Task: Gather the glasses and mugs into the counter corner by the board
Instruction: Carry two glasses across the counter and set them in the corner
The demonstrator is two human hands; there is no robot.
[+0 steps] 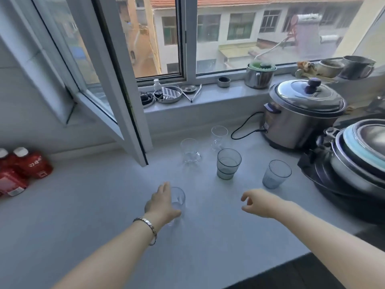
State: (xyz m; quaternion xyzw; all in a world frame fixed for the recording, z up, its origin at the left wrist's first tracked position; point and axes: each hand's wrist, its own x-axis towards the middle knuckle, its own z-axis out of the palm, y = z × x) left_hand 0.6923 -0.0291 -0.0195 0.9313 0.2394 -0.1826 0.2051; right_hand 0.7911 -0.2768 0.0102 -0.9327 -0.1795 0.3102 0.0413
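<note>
The left hand [161,202] has its fingers wrapped round the side of a small clear glass [177,200] that stands on the counter [93,205] — closed on it, it seems, though whether the glass is lifted or only touched I cannot tell. The right hand [258,202] hovers just above the counter, fingers loosely curled and apart, with nothing in them. Beyond the hands the rest of the drinkware stands scattered, none touching: a green tumbler [228,163] in the middle, a blue tumbler [276,174] to its right near the stacked pans [354,163], a clear mug [190,151] with a handle to its left, and a second clear mug [218,137] further back by the cooker's cord [245,130]. The rice cooker [302,115] sits at the back right under the sill [208,97]; two red bottles [23,170] stand well apart at far left. No board shows in view, so the corner meant cannot be placed for certain. By my reading the gathering has barely begun — five pieces are spread loosely over the counter, only the nearest is in hand, and all the others are left to be moved.
</note>
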